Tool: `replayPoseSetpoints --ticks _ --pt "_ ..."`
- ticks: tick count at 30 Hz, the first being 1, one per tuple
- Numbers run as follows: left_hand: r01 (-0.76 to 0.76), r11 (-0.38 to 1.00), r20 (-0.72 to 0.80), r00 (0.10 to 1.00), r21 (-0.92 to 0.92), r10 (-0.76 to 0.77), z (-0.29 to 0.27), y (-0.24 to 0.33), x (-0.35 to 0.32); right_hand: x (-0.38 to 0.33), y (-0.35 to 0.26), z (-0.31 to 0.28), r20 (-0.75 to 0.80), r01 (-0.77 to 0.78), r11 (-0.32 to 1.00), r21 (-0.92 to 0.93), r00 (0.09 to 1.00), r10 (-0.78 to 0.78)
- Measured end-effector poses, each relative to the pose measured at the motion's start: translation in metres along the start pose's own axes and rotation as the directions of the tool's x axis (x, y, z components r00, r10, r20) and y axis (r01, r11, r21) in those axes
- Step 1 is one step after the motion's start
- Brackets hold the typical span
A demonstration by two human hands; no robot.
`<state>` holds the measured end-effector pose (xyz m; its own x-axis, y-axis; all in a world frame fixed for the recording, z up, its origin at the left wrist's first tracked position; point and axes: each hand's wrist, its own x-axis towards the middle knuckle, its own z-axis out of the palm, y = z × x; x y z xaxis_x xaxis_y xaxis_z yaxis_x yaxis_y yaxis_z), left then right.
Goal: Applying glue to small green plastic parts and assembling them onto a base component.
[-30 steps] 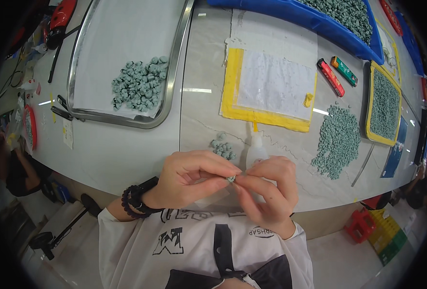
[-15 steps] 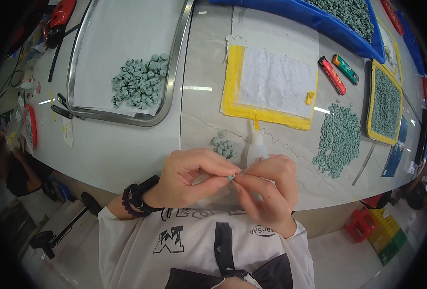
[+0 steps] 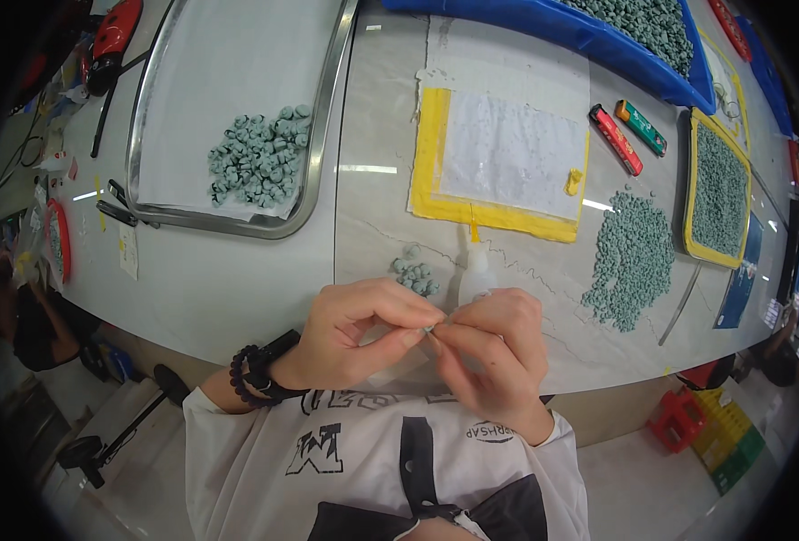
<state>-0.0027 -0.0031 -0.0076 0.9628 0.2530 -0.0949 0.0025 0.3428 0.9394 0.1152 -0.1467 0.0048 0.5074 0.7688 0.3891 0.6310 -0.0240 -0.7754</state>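
Pinching a tiny grey-green piece (image 3: pixel 430 330) by the near edge of the pale, glossy counter (image 3: pixel 237 279)

So your left hand (image 3: pixel 359 329) has its grip closed on that piece, thumb and forefinger squeezed together at the tips. Your right hand (image 3: pixel 498 352) comes in from the other side with its fingertips right up against the same spot, but they cover so much that I can't tell if its grip is pinched on the piece too. Either way, the piece sits where your two hands meet, in front of your chest.

Just past your fingers there's a little cluster of rounded grey-green pieces (image 3: pixel 415 275) on the counter, and beside it a white plastic squeeze bottle (image 3: pixel 477 269) with a thin amber tip, partly hidden by your right hand. Beyond that you've got a flat yellow-bordered pad (image 3: pixel 512 149) topped with a white sheet.

Over to your left is a shiny metal tray (image 3: pixel 278 232) lined with white paper, with a heap of dark-marked green pieces (image 3: pixel 260 160) in its near right corner. To your right, a loose spread of small green bits (image 3: pixel 629 261) lies on the counter, next to a yellow-rimmed tray (image 3: pixel 686 239) filled with similar bits. A long blue plastic bin (image 3: pixel 543 34) sits along the far side.
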Motion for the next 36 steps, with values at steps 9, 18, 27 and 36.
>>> replayPoseSetpoints --ticks 9,18,27,36 --pt "-0.013 0.599 -0.332 0.823 0.800 0.461 -0.032 0.025 0.011 0.002 0.009 -0.031 0.106 -0.102 0.986 -0.134 0.987 0.117" --pt "-0.210 0.305 0.104 0.938 0.929 0.332 -0.014 0.016 0.022 0.007 0.013 -0.028 0.408 -0.033 0.881 -0.472 0.878 0.251" --pt "-0.171 0.576 0.001 0.959 0.799 0.285 -0.016 0.006 0.013 -0.007 0.021 -0.026 0.250 -0.157 0.987 0.044 0.958 0.142" --pt "0.261 0.891 0.021 0.962 -0.370 -0.273 -0.011 0.019 0.006 -0.012 0.004 -0.004 -0.122 0.144 0.779 0.610 0.989 -0.087"
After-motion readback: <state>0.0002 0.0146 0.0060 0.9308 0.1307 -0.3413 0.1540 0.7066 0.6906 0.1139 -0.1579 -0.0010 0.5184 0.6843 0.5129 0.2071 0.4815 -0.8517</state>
